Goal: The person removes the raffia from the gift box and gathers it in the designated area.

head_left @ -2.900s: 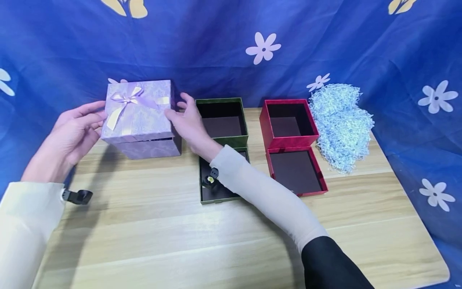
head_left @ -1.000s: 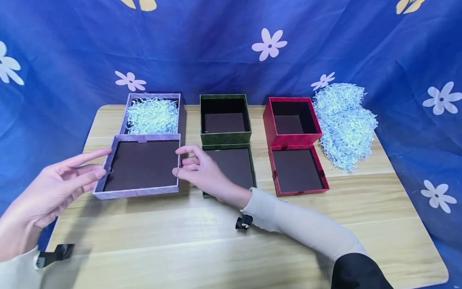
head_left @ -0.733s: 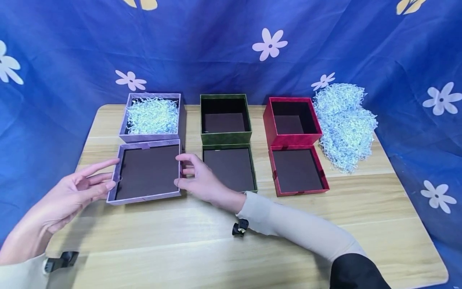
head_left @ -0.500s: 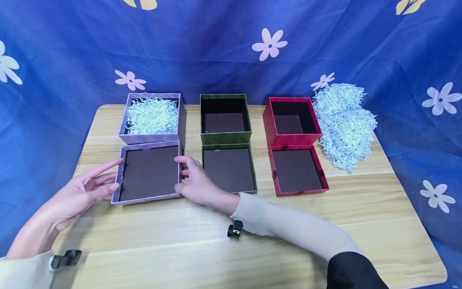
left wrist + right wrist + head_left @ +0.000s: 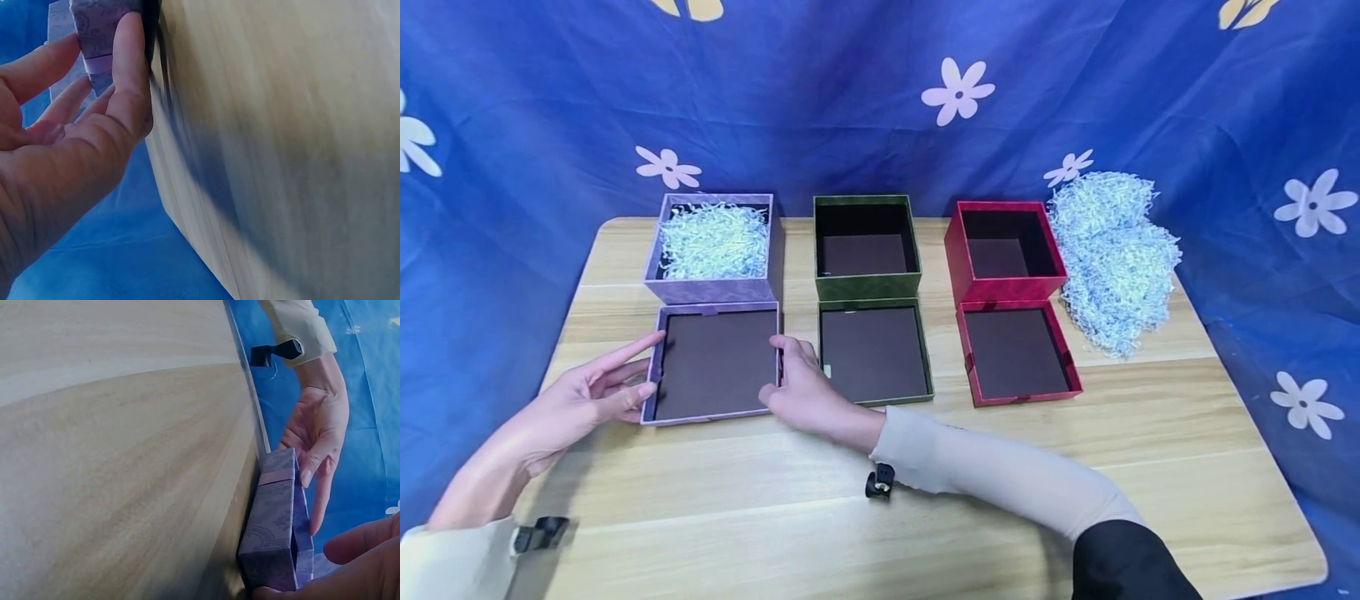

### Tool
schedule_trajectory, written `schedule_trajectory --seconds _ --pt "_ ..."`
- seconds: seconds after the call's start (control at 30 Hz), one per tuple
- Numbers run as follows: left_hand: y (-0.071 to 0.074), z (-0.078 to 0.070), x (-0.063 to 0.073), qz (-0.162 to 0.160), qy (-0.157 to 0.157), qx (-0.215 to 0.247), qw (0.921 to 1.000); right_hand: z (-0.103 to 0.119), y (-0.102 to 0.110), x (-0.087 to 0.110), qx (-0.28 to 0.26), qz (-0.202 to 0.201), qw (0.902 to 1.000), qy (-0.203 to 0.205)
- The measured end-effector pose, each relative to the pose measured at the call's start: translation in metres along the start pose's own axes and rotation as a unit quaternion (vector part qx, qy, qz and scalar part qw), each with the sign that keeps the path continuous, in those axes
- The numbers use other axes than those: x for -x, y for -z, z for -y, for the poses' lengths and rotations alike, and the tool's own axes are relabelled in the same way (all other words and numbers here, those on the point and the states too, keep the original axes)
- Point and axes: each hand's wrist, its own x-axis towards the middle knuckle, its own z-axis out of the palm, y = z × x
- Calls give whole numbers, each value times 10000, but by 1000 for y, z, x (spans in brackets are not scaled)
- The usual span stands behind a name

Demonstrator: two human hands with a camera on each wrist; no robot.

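Note:
A lilac box lid, turned inside up with its dark lining showing, lies low over the table in front of the matching lilac box. Pale blue paper shreds fill that box. My left hand holds the lid's left side, with thumb and index finger spread along it. On the opposite side my right hand holds it, thumb at the near corner. The left wrist view shows the lid's patterned outer wall and ribbon band between the left fingers; the right wrist view shows its near wall close over the wood.
A green box stands in the middle, its lid lining-up before it, just right of my right hand. Farther right are a red box and its upturned lid. A heap of blue paper shreds lies beside them.
The lilac lid was lifted off its box and turned over, baring the shreds inside. Both hands brought it toward me and down, then slightly right, lining it up in front of the box.

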Motion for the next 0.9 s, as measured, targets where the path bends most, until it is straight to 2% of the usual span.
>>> schedule_trajectory --seconds 0.23,0.37,0.5,0.6,0.73,0.9 --pt "-4 -3 1 -232 -43 358 9991 5 2 -2 -355 -65 9993 -3" --pt "-5 -5 0 -449 77 422 9981 13 7 -1 -360 -138 9992 130" --pt "-3 -11 -2 -697 257 354 9966 27 17 -2 -129 -257 9982 522" --pt "2 -19 -7 -1067 265 286 9935 38 28 -8 -275 -334 9943 971" --pt "6 -33 -16 -1551 141 192 9876 55 41 -21 -599 -404 9884 1334" --pt "5 -47 -30 -1837 -218 587 9810 74 52 -44 -592 -458 9880 1350"
